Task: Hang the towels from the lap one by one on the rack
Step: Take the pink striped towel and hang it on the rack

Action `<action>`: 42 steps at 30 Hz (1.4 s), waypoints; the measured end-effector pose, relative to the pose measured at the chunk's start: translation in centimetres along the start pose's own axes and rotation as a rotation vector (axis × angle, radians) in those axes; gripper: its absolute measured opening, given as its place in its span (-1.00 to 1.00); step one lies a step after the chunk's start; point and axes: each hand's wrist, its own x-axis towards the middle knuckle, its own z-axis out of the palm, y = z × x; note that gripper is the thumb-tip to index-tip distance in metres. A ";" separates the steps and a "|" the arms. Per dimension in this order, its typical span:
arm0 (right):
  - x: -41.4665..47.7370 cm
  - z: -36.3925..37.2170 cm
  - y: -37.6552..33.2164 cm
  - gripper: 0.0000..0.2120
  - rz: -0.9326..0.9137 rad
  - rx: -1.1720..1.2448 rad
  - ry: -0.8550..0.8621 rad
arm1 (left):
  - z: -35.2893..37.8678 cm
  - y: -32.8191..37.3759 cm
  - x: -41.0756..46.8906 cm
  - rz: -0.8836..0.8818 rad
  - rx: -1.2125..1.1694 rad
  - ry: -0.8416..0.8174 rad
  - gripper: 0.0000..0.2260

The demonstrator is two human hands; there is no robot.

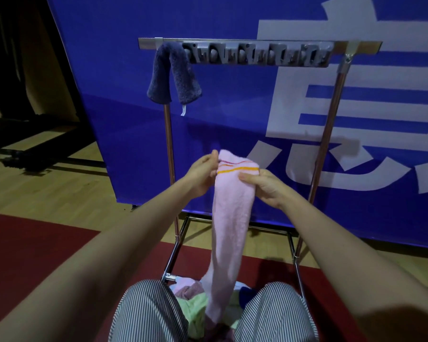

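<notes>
A pink towel (229, 218) with orange stripes near its top hangs stretched from my two hands down to my lap. My left hand (203, 174) pinches its upper left corner. My right hand (262, 185) grips its upper right edge. More towels (193, 307), green, pink and blue, lie bunched in my lap between my striped trouser legs. The metal rack (257, 44) stands in front of me, its top bar well above my hands. A dark blue towel (173, 75) is draped over the bar's left end.
A large blue banner (124, 70) with white characters stands right behind the rack. The rack's base frame (181, 233) rests on a red mat (35, 248) over a wooden floor. Dark equipment (22, 156) lies on the floor at far left.
</notes>
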 end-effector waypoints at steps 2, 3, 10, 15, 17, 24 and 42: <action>0.3 0.1 -0.5 -0.88 -0.044 0.059 0.076 | 0.0 -2.5 -0.6 -0.095 -0.003 -0.174 -0.38; 0.4 0.1 -0.7 -0.90 -0.063 0.089 0.114 | 0.0 -3.6 -1.0 -0.123 -0.004 -0.282 -0.31; 1.2 0.1 -0.9 -0.80 -0.034 0.072 0.278 | 0.7 -6.4 -3.7 -0.097 0.209 -0.367 -0.50; 1.1 -0.3 0.1 -0.11 0.239 0.085 0.248 | 1.4 -4.2 -3.7 0.045 0.302 -0.249 -0.64; 0.4 -1.0 1.0 -0.09 0.342 0.032 0.094 | 1.5 -3.1 -3.3 0.077 0.253 -0.158 -0.65; -1.1 -0.1 1.5 -0.18 0.323 -0.157 -0.189 | 1.8 -0.3 -0.8 -0.027 0.141 0.165 -0.58; 1.4 0.6 0.9 -0.47 0.253 -0.099 0.295 | -1.3 -3.0 -3.4 0.182 0.476 0.107 -0.70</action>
